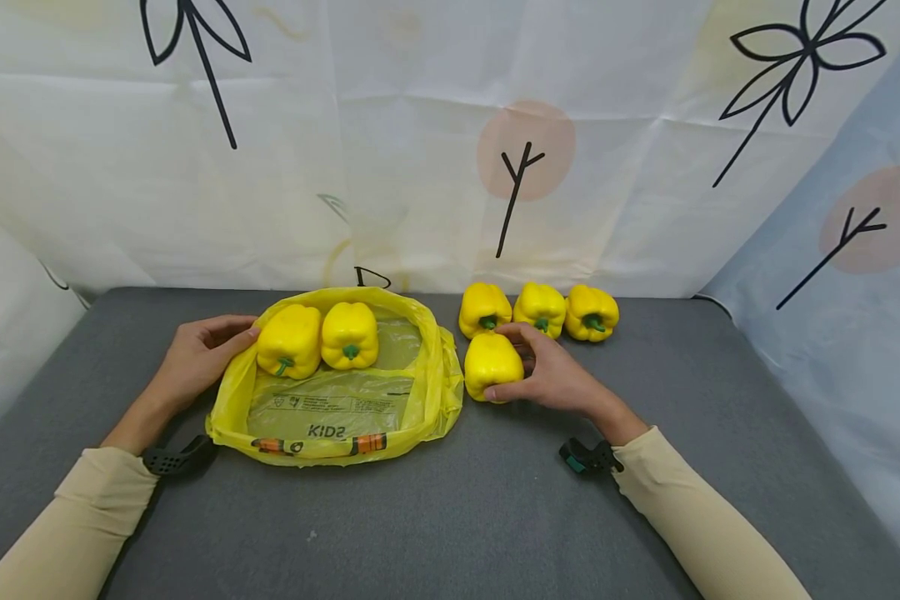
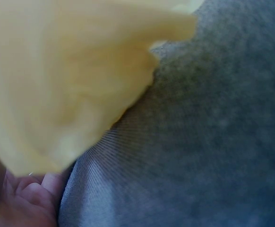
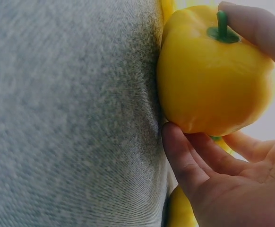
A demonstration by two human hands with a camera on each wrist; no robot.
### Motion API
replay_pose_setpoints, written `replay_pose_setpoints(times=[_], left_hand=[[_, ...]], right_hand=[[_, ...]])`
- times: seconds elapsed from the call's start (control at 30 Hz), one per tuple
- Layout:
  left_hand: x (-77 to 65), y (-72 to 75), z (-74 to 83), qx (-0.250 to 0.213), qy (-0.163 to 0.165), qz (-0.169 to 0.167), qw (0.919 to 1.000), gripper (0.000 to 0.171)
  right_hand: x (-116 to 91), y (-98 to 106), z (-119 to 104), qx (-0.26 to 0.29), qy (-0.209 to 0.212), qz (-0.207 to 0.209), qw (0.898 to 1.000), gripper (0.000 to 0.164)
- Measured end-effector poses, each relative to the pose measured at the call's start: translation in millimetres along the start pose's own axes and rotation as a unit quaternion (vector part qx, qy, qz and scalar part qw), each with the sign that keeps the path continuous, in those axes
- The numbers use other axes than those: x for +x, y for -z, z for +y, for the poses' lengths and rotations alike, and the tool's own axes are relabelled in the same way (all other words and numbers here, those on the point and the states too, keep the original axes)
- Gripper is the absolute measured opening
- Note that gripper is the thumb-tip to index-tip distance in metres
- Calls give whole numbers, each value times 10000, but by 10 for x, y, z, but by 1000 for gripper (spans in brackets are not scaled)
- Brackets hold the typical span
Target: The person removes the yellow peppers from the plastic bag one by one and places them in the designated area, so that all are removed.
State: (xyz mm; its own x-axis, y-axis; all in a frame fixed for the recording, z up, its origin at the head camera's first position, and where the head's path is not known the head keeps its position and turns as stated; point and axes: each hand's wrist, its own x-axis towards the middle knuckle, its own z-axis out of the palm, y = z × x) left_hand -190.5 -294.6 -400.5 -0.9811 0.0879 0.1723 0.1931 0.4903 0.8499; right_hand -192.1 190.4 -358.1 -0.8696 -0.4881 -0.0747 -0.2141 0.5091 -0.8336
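Note:
A yellow plastic bag lies spread wide on the grey table, its rim rolled outward. Inside it, at the back left, sit two yellow bell peppers, side by side. My left hand holds the bag's left rim, thumb near the closest pepper; the left wrist view shows mostly blurred bag. Just right of the bag, my right hand grips another yellow bell pepper between thumb and fingers. In the right wrist view that pepper shows its green stem beside the thumb and appears to touch the table.
Three more yellow bell peppers stand in a row behind my right hand, near the back edge of the grey table. A white patterned cloth hangs behind the table, and a bluish one on the right.

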Motion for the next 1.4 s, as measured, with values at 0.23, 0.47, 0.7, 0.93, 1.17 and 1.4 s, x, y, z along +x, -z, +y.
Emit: replay_pose_setpoints(times=[0.23, 0.47, 0.7, 0.93, 1.17, 1.4], left_hand=[[0, -5, 15, 23, 30, 32, 10000, 47], [-4, -2, 8, -35, -32, -18, 10000, 47], [-10, -4, 31, -29, -52, -12, 10000, 48], [-7, -6, 27, -47, -62, 9, 10000, 47], [5, -1, 3, -22, -6, 15, 10000, 47], [8, 2, -2, -17, -30, 23, 10000, 47]], right_hand=[[2, 1, 0, -31, -12, 79, 10000, 88], [12, 2, 9, -81, -34, 101, 9999, 88], [18, 0, 10, -96, -62, 137, 9998, 90], [17, -1, 8, -131, -55, 115, 9998, 91], [15, -2, 7, -153, -40, 139, 9998, 89], [15, -1, 14, -126, -78, 147, 9998, 90]])
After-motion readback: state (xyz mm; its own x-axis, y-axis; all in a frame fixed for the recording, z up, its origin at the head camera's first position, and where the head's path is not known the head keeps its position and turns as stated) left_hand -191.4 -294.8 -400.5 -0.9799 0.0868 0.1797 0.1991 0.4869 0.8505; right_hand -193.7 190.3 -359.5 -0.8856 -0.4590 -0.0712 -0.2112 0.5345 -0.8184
